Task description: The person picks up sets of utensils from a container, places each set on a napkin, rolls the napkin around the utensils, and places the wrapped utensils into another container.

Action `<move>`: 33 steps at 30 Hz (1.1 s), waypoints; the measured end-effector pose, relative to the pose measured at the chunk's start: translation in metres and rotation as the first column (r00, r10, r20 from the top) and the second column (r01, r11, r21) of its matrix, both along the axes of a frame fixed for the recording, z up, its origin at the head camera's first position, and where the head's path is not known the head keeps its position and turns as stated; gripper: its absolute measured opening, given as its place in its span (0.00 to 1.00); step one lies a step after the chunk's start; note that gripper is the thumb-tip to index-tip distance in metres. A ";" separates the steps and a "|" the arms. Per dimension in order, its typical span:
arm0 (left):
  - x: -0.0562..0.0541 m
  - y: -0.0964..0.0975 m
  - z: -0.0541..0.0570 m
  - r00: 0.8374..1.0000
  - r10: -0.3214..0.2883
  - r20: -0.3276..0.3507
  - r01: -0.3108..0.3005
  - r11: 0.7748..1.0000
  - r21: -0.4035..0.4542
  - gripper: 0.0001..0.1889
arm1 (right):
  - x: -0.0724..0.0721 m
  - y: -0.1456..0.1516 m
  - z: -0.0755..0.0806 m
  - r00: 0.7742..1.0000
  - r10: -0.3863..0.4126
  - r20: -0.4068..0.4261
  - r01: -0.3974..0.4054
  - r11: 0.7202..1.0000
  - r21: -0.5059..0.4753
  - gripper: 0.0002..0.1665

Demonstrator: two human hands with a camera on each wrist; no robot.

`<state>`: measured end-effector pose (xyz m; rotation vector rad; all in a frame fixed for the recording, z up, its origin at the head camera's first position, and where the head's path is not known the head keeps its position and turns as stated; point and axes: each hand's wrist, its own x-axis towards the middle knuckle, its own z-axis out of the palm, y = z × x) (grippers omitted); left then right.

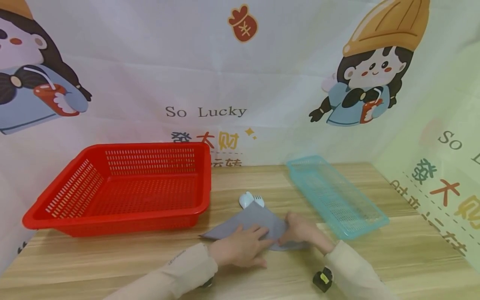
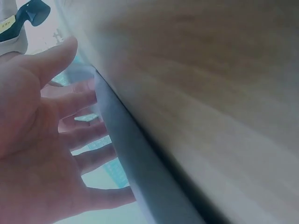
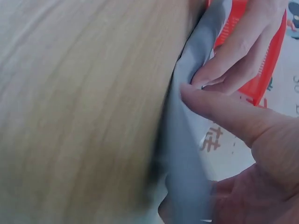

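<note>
A grey cloth (image 1: pixel 262 223), folded to a point at the back, lies on the wooden table. From under that point stick out the heads of a white spoon (image 1: pixel 246 200) and a white fork (image 1: pixel 259 201); their handles are hidden. My left hand (image 1: pixel 243 246) rests on the cloth with its fingers spread and fairly straight, the fingertips on the fabric in the left wrist view. My right hand (image 1: pixel 300 229) grips the cloth's right part, its thumb (image 3: pixel 210 100) pressing the near edge and the other fingers round the far side. Part of the cloth lifts there.
A large red basket (image 1: pixel 200 204) stands at the left. Back right sits a pale blue basket (image 1: pixel 378 218), close beyond my right hand. A printed white sheet (image 1: pixel 262 83) hangs behind the table (image 1: pixel 93 258).
</note>
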<state>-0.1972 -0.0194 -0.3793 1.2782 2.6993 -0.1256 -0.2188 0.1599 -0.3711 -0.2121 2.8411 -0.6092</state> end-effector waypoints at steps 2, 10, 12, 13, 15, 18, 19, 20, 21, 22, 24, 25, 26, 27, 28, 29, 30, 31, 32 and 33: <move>0.000 0.001 -0.001 1.000 -0.004 -0.006 0.004 1.000 -0.002 0.31 | 0.000 0.002 -0.001 1.000 -0.004 0.020 0.004 1.000 -0.030 0.25; -0.001 0.000 -0.002 1.000 -0.023 -0.011 0.024 1.000 0.014 0.30 | -0.002 0.004 -0.004 0.999 -0.014 0.051 0.018 0.995 -0.095 0.13; -0.001 -0.001 -0.002 1.000 -0.027 -0.008 0.027 0.999 0.021 0.29 | -0.002 0.004 -0.003 0.998 -0.012 0.057 0.017 0.996 -0.086 0.13; -0.001 -0.001 -0.001 1.000 -0.026 0.000 0.026 0.999 0.023 0.29 | -0.001 0.005 -0.002 0.998 -0.010 0.061 0.015 0.997 -0.082 0.13; 0.000 0.000 0.000 1.000 -0.024 0.003 0.024 1.000 0.019 0.29 | -0.001 0.006 0.000 0.996 -0.010 0.089 0.020 0.994 -0.104 0.14; 0.000 0.002 0.001 1.000 -0.017 0.000 0.017 1.000 0.007 0.28 | -0.001 0.008 0.004 0.989 -0.005 0.148 0.028 0.987 -0.156 0.17; 0.000 0.002 0.002 1.000 -0.017 -0.002 0.017 1.000 0.003 0.28 | -0.001 0.008 0.005 0.987 0.000 0.162 0.028 0.985 -0.170 0.16; -0.001 0.002 0.002 1.000 -0.016 -0.009 0.016 1.000 -0.001 0.28 | -0.002 0.008 0.007 0.985 0.001 0.173 0.031 0.983 -0.182 0.16; -0.001 0.002 0.002 1.000 -0.015 -0.006 0.015 1.000 -0.002 0.28 | -0.003 0.008 0.009 0.982 0.005 0.189 0.033 0.979 -0.201 0.14; -0.002 0.002 0.002 1.000 -0.013 -0.004 0.013 1.000 -0.004 0.28 | -0.003 0.008 0.011 0.984 0.021 0.179 0.017 0.978 -0.206 0.13; -0.003 0.002 0.003 1.000 -0.010 0.001 0.010 1.000 -0.009 0.29 | -0.004 0.006 0.017 0.984 0.044 0.170 -0.002 0.971 -0.240 0.10; -0.003 0.001 0.003 1.000 -0.009 0.004 0.009 1.000 -0.011 0.29 | -0.004 0.005 0.019 0.986 0.051 0.157 -0.009 0.966 -0.257 0.09; -0.004 0.001 0.004 1.000 -0.008 0.006 0.008 1.000 -0.014 0.29 | -0.005 0.004 0.022 0.987 0.057 0.153 -0.012 0.960 -0.279 0.09; -0.004 0.001 0.004 1.000 -0.007 0.010 0.007 1.000 -0.015 0.29 | -0.004 0.003 0.024 0.986 0.058 0.157 -0.008 0.952 -0.305 0.10; -0.004 0.000 0.004 1.000 -0.007 0.005 0.007 1.000 -0.017 0.29 | -0.004 0.001 0.026 0.987 0.058 0.151 -0.007 0.949 -0.315 0.12; -0.004 0.000 0.004 1.000 -0.008 0.005 0.008 1.000 -0.019 0.30 | -0.003 -0.002 0.027 0.986 0.045 0.162 0.011 0.943 -0.332 0.14; -0.003 0.000 0.004 1.000 -0.008 0.010 0.008 1.000 -0.014 0.30 | -0.002 -0.004 0.029 0.986 0.032 0.163 0.024 0.943 -0.333 0.17; -0.003 0.000 0.004 1.000 -0.010 0.011 0.010 1.000 -0.011 0.31 | -0.002 -0.007 0.030 0.986 0.020 0.163 0.035 0.943 -0.331 0.20; -0.003 -0.001 0.004 1.000 -0.009 0.019 0.009 1.000 -0.006 0.31 | -0.001 -0.010 0.030 0.987 0.011 0.157 0.041 0.945 -0.324 0.22; -0.002 -0.001 0.004 1.000 -0.005 0.027 0.005 1.000 -0.001 0.32 | 0.001 -0.013 0.031 0.990 0.003 0.144 0.043 0.949 -0.313 0.25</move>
